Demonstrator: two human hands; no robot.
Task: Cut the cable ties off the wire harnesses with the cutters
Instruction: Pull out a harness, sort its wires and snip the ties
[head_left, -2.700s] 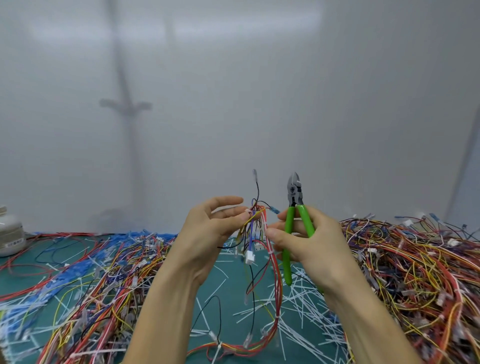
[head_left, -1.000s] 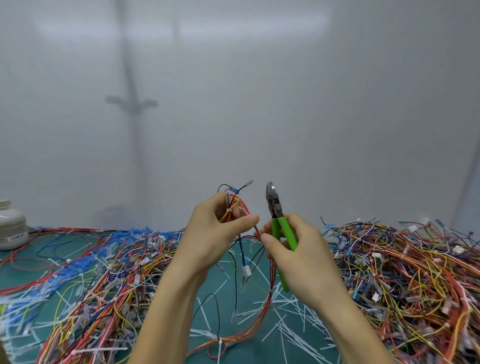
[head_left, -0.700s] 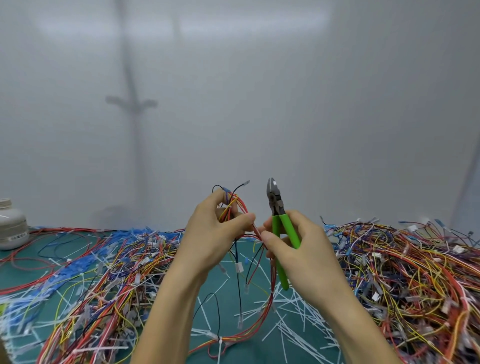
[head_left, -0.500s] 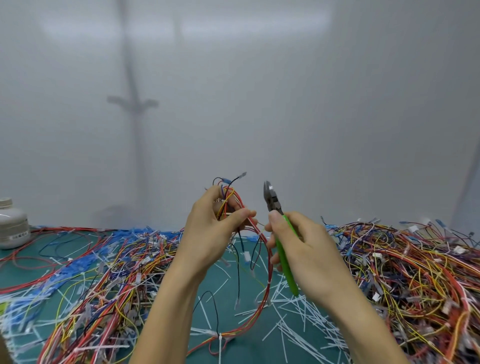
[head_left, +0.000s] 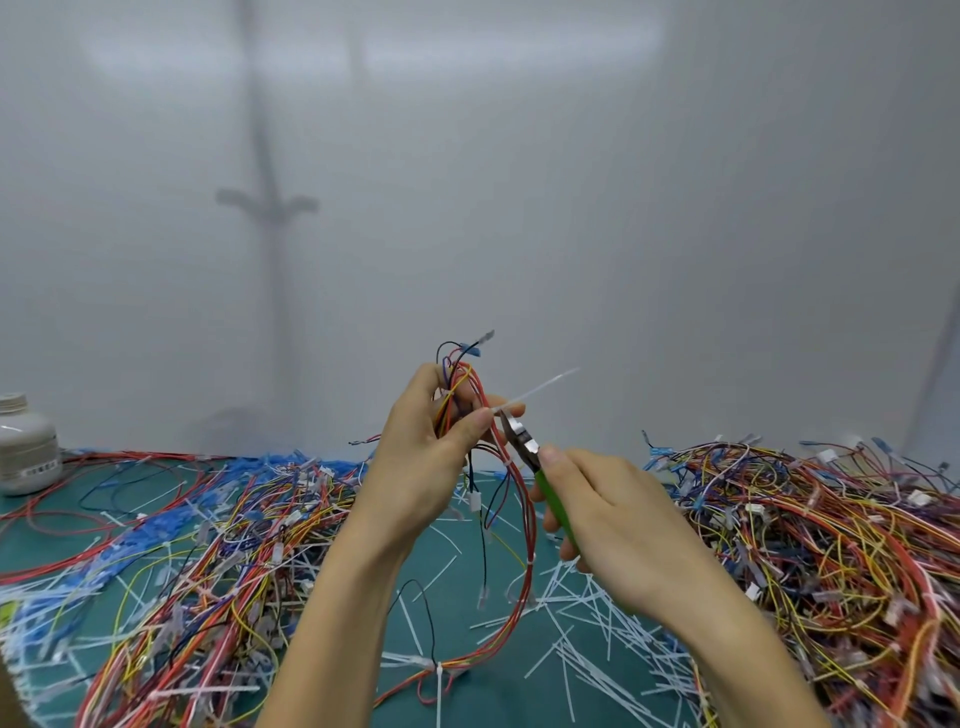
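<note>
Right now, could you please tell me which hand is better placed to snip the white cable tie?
The right hand: it holds the cutters, whose tip sits at the cable tie by the left thumb. The left hand is busy gripping the harness.

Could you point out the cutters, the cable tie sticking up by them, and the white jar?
cutters (head_left: 522, 440), head view, on the metal head above the green handle.
cable tie (head_left: 540, 388), head view, midway along its white tail.
jar (head_left: 23, 449), head view, on its white body.
</note>
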